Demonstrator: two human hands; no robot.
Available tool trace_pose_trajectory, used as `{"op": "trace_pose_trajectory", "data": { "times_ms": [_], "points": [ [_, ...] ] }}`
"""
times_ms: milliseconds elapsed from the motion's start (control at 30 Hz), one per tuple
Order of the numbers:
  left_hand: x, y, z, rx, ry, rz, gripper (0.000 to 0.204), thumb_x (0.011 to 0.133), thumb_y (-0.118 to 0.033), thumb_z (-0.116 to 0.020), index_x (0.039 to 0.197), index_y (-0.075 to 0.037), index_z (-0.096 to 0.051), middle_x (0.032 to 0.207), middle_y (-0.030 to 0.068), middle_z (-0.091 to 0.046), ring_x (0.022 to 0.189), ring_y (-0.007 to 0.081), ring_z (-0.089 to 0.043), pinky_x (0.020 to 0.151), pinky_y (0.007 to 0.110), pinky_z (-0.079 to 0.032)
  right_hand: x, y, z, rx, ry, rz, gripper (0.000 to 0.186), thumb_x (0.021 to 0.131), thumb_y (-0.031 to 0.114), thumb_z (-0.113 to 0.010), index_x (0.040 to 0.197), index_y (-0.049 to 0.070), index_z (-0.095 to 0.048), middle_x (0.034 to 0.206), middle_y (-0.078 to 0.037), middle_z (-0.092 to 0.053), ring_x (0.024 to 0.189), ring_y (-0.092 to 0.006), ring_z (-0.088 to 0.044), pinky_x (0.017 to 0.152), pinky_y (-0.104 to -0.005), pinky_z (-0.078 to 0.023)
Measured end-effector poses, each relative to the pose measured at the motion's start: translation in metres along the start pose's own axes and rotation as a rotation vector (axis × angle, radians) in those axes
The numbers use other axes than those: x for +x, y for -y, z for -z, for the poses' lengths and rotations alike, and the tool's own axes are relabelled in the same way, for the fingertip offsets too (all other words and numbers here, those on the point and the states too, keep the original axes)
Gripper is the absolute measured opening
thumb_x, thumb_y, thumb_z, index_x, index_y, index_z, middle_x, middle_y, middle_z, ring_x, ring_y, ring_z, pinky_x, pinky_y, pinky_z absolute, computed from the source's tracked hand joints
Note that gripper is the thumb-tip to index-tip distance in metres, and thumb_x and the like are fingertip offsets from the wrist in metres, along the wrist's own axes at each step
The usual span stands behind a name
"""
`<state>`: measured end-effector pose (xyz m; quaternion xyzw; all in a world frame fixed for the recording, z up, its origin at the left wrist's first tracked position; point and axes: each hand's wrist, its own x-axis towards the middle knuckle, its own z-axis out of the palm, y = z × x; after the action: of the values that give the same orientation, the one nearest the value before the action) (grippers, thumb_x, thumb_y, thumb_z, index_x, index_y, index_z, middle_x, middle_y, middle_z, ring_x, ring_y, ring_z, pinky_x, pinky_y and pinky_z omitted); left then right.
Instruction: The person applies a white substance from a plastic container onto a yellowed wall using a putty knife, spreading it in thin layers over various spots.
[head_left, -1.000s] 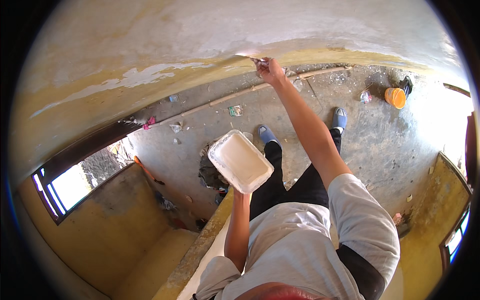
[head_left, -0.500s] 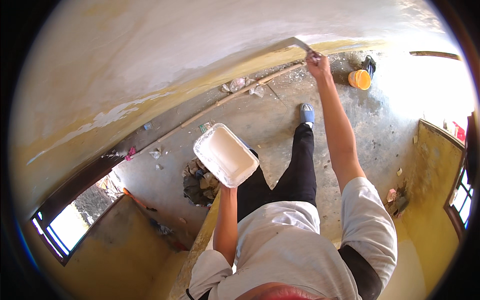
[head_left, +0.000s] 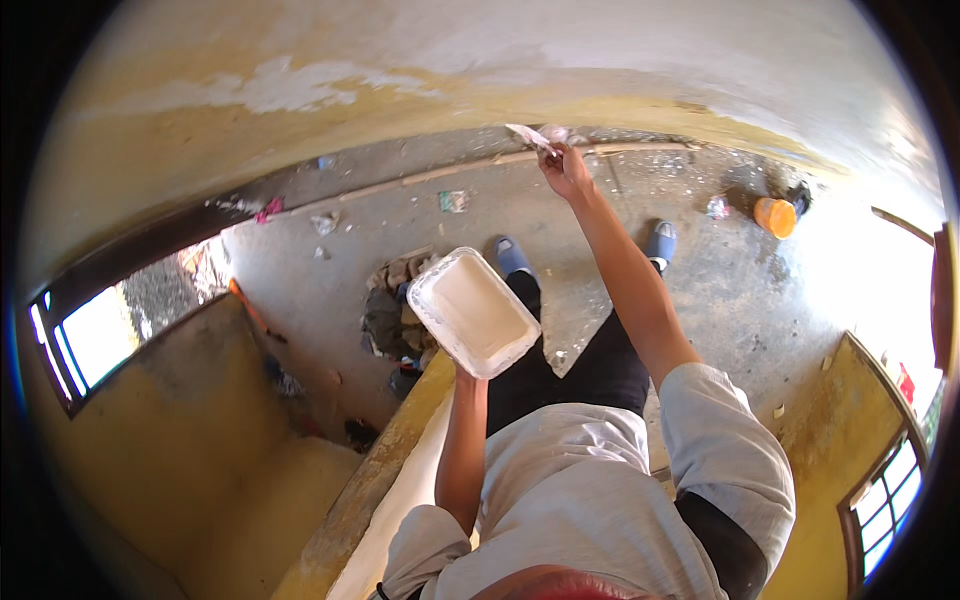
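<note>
My left hand (head_left: 469,378) is under a white rectangular tray (head_left: 437,334), its fingers mostly hidden beneath it. Smooth off-white paste (head_left: 475,305) lies inside the tray, and dried smears coat the rim. My right hand (head_left: 567,174) is stretched out ahead, closed round the handle of a putty knife (head_left: 531,138) whose blade carries white paste. The blade is close to the lower part of a yellow wall (head_left: 200,115) with patchy white coating; I cannot tell whether it touches.
A long pole (head_left: 440,172) lies on the floor along the wall's foot. An orange bucket (head_left: 775,217) stands to the right beside a black bag. A heap of crumpled sacks (head_left: 385,320) sits left of my feet. A low yellow partition (head_left: 350,485) rises at my near left.
My right hand has moved left with the putty knife, and the blade now shows white paste. The view has shifted, and both slippers are visible. My left hand still holds the tray.
</note>
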<state>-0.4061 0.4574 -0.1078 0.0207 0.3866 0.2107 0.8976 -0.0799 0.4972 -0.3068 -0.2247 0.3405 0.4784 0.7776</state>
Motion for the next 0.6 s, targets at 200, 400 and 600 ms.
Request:
{"op": "trace_pose_trajectory", "data": {
  "times_ms": [200, 400, 600],
  "points": [
    [-0.003, -0.006, 0.027, 0.008, -0.057, -0.047, 0.065, 0.092, -0.057, -0.038, 0.141, -0.014, -0.035, 0.138, 0.0084, -0.045, 0.120, 0.0293, -0.050, 0.098, 0.049, -0.044, 0.092, -0.033, -0.018, 0.091, 0.221, -0.084, 0.022, 0.093, 0.006, -0.038, 0.103, -0.012, -0.045, 0.100, -0.021, -0.055, 0.077, -0.0198, -0.057, 0.065, -0.0254, -0.053],
    [-0.001, -0.002, 0.035, -0.010, -0.056, -0.053, 0.064, 0.092, -0.056, -0.038, 0.141, -0.014, -0.035, 0.138, 0.0083, -0.046, 0.120, 0.0292, -0.050, 0.098, 0.049, -0.044, 0.109, 0.014, -0.038, 0.270, 0.025, 0.034, 0.021, 0.093, 0.005, -0.039, 0.101, -0.013, -0.044, 0.089, -0.019, -0.054, 0.074, -0.0217, -0.055, 0.060, -0.0279, -0.052],
    [0.007, 0.001, 0.007, 0.033, 0.003, 0.020, 0.064, 0.092, -0.056, -0.038, 0.141, -0.014, -0.035, 0.138, 0.0082, -0.046, 0.119, 0.0292, -0.050, 0.098, 0.049, -0.044, 0.046, 0.113, -0.020, 0.276, -0.027, 0.202, 0.024, 0.091, 0.005, -0.036, 0.096, -0.015, -0.049, 0.076, -0.019, -0.055, 0.059, -0.0226, -0.054, 0.055, -0.0289, -0.051]
  ]
}}
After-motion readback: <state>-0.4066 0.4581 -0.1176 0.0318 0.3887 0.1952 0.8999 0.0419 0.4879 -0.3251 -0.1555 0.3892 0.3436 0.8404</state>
